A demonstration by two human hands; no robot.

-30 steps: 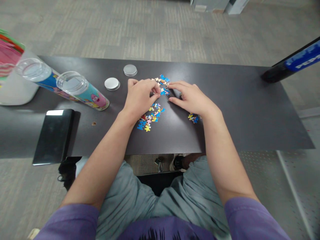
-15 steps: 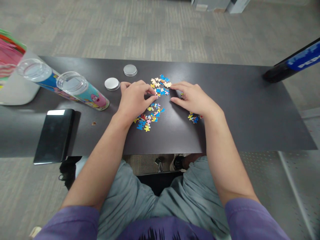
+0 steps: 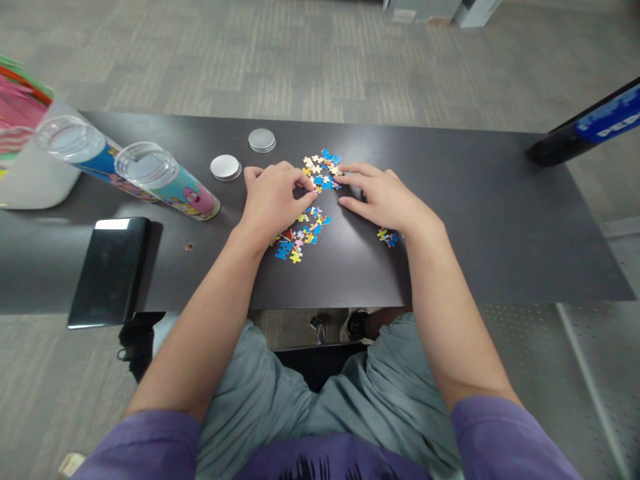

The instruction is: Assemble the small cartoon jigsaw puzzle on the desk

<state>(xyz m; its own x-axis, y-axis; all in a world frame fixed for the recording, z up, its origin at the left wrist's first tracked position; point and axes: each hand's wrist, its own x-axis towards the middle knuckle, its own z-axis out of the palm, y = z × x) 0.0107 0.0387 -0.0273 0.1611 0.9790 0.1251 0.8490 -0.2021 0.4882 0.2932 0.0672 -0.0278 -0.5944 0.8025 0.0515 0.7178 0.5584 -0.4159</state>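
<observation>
Small jigsaw pieces lie in loose heaps on the dark table. At the far heap of puzzle pieces (image 3: pixel 325 181), blue faces mix with bare tan backs. My left hand (image 3: pixel 275 197) is at this heap's left side, thumb and forefinger pinched on a small puzzle piece that is mostly hidden. From the right, my right hand (image 3: pixel 383 193) reaches in with fingers spread, its fingertips touching the heap's edge and its thumb apart. Nearer me, a second heap of puzzle pieces (image 3: pixel 300 237) is partly covered by my left hand. Some more puzzle pieces (image 3: pixel 389 237) lie below my right wrist.
Two clear-topped printed tubes (image 3: pixel 187 193) stand at the left, with silver round lids (image 3: pixel 225 167) beside them. A black flat box (image 3: pixel 110 270) overhangs the table's (image 3: pixel 500 220) near edge. A white container (image 3: pixel 45 180) is far left, a dark blue-labelled cylinder (image 3: pixel 570 137) far right.
My right hand's fingers have shifted slightly left and down over the far heap's right edge. My left hand keeps its pinch nearly in place.
</observation>
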